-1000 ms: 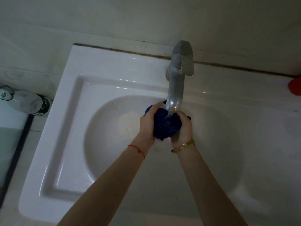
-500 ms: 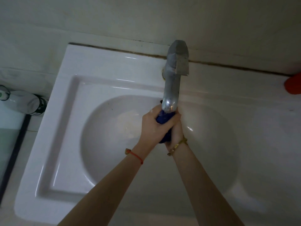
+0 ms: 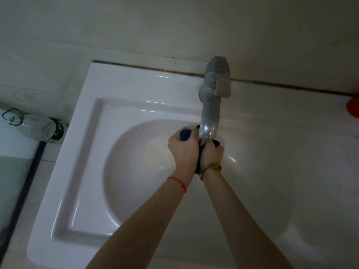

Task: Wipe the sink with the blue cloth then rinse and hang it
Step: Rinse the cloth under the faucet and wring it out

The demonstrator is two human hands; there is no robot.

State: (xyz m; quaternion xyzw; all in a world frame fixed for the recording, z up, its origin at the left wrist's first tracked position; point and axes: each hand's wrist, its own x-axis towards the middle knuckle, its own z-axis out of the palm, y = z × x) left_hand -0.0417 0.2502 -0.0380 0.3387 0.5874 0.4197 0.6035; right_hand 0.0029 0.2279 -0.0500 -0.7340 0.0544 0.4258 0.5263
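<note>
Both hands squeeze the blue cloth (image 3: 185, 134) over the white sink (image 3: 85, 144), right under the spout of the grey tap (image 3: 210, 113). My left hand (image 3: 181, 150) is wrapped around the cloth's left part, a blue end sticking out past the thumb. My right hand (image 3: 211, 154) grips its right part, a dark tip showing beyond the fingers. The hands press together, so most of the cloth is hidden. I cannot tell whether water is running.
A white plastic bottle (image 3: 37, 126) lies on its side left of the sink, by a dark-edged glass panel (image 3: 17, 171). A red object (image 3: 354, 107) sits at the right edge on the counter. The wall rises right behind the tap.
One second ago the cloth was a loose blue bundle between my hands. They have since closed tightly together over it, and the view has shifted slightly.
</note>
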